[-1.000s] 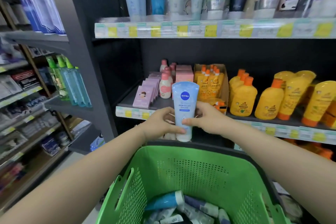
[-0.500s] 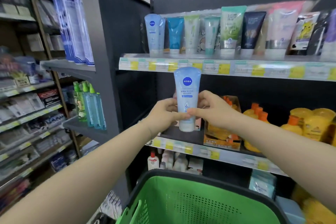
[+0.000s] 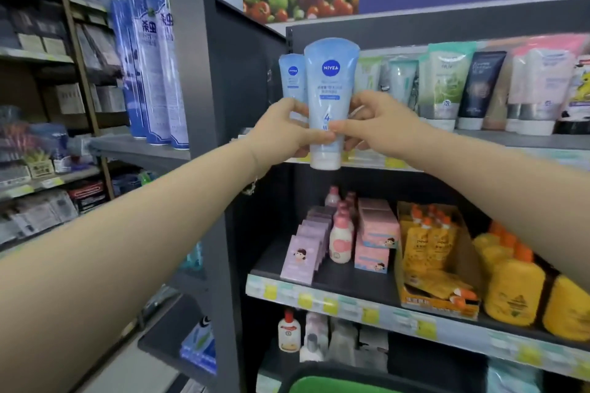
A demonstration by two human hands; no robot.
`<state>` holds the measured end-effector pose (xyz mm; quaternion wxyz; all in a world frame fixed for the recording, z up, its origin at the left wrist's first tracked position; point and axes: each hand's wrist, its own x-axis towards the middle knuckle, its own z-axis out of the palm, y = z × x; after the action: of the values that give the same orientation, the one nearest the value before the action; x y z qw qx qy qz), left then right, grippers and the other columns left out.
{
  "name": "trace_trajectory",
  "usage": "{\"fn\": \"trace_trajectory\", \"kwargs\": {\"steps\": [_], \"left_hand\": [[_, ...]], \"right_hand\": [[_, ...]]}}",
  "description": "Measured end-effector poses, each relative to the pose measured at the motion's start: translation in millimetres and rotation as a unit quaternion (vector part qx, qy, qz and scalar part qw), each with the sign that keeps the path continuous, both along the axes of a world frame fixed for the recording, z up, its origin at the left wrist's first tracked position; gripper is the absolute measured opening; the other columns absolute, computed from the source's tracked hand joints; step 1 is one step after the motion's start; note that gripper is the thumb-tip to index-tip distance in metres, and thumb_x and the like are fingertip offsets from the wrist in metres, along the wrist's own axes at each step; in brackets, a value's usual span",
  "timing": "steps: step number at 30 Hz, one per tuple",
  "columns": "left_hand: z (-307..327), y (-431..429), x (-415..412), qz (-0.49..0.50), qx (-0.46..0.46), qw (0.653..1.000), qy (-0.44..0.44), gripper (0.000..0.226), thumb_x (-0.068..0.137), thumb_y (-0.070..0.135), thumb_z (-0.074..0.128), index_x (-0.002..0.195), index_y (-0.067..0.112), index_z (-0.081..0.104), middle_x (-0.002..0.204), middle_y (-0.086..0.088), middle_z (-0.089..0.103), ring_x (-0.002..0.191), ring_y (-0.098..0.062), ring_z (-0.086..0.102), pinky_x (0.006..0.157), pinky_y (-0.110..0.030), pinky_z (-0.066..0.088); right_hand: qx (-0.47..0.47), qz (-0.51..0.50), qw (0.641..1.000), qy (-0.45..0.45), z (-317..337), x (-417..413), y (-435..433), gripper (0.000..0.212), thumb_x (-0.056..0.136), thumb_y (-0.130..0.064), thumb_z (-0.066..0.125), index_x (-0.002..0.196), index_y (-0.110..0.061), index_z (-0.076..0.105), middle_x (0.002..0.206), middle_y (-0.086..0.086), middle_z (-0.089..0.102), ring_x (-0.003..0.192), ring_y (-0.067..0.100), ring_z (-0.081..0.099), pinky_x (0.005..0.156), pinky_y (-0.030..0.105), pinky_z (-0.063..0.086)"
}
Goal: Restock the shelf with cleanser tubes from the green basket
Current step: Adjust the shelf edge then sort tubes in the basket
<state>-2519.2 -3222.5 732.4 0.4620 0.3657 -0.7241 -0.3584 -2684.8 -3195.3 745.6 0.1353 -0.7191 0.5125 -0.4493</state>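
Through the head camera I see two bare arms reaching up to a dark metal store shelf, both hands meeting on one cleanser tube (image 3: 329,99). The left hand (image 3: 289,134) grips the tube's lower left side and the right hand (image 3: 373,124) grips its lower right side. On each hand the fingers curl round the tube's edge and the thumb presses on its front; neither hand holds anything else. The tube is upright, cap down, in the air in front of the left end of the top shelf (image 3: 510,141). Its cap hangs level with the price strip (image 3: 367,158), so I judge it is not yet set down. Just behind it to the left, a matching tube (image 3: 292,76) already stands on that shelf, next to a row of other tubes (image 3: 443,83) in green, black and pink. The green basket (image 3: 367,386) shows only as a sliver at the bottom edge with its contents hidden, so I cannot tell how many tubes remain. The held tube is pale blue, glossy, soft-looking plastic. It is wide and flat at its rounded crimped top and narrows to a round whitish cap, with a dark blue circular logo. The price strip is shiny, with yellow and pale green tags. The shelf below holds squat yellow bottles (image 3: 514,290) with orange caps and flat lilac cartons (image 3: 303,258).
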Motion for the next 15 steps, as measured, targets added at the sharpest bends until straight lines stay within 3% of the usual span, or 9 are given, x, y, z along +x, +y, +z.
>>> {"fn": "trace_trajectory", "kwargs": {"steps": [3, 6, 8, 11, 15], "left_hand": [[26, -22, 9, 0.004, -0.018, 1.000, -0.003, 0.052, 0.075, 0.011, 0.079, 0.117, 0.006, 0.049, 0.102, -0.013, 0.069, 0.085, -0.022, 0.068, 0.076, -0.035, 0.060], [45, -46, 16, 0.014, -0.033, 0.999, -0.002, 0.047, 0.074, 0.012, 0.080, 0.110, 0.008, 0.050, 0.101, -0.015, 0.068, 0.085, -0.026, 0.063, 0.086, -0.050, 0.055], [51, -65, 19, 0.017, -0.043, 0.999, 0.004, 0.046, 0.074, 0.012, 0.080, 0.107, 0.010, 0.049, 0.096, -0.011, 0.067, 0.086, -0.027, 0.065, 0.086, -0.052, 0.054], [56, -96, 21, 0.043, -0.060, 0.997, 0.003, 0.043, 0.072, 0.014, 0.081, 0.101, 0.014, 0.049, 0.098, -0.008, 0.066, 0.096, -0.030, 0.068, 0.083, -0.048, 0.056], [61, -132, 19, 0.086, -0.084, 0.993, -0.016, 0.042, 0.073, 0.021, 0.081, 0.103, 0.019, 0.050, 0.109, -0.006, 0.064, 0.096, -0.023, 0.066, 0.085, -0.041, 0.055]], "right_hand": [[-0.013, -0.004, 1.000, -0.007, 24, 11, -21, 0.022, 0.086, -0.026, 0.069, 0.103, -0.015, 0.059, 0.079, 0.002, 0.068, 0.071, 0.021, 0.067, 0.071, 0.033, 0.054], [-0.025, -0.002, 0.999, -0.026, 43, 22, -43, 0.009, 0.087, -0.021, 0.069, 0.087, -0.026, 0.062, 0.075, -0.001, 0.067, 0.064, 0.018, 0.065, 0.068, 0.030, 0.056], [-0.023, -0.007, 0.999, -0.049, 51, 29, -62, 0.012, 0.085, -0.018, 0.071, 0.094, -0.022, 0.065, 0.075, -0.002, 0.068, 0.062, 0.017, 0.065, 0.067, 0.027, 0.058], [-0.007, -0.039, 0.998, -0.056, 61, 38, -90, 0.026, 0.082, -0.016, 0.075, 0.105, -0.011, 0.064, 0.075, 0.003, 0.069, 0.059, 0.015, 0.066, 0.059, 0.023, 0.055], [0.024, -0.071, 0.994, -0.083, 69, 47, -122, 0.019, 0.080, -0.014, 0.076, 0.094, -0.007, 0.064, 0.076, 0.006, 0.068, 0.062, 0.015, 0.067, 0.052, 0.018, 0.053]]}}
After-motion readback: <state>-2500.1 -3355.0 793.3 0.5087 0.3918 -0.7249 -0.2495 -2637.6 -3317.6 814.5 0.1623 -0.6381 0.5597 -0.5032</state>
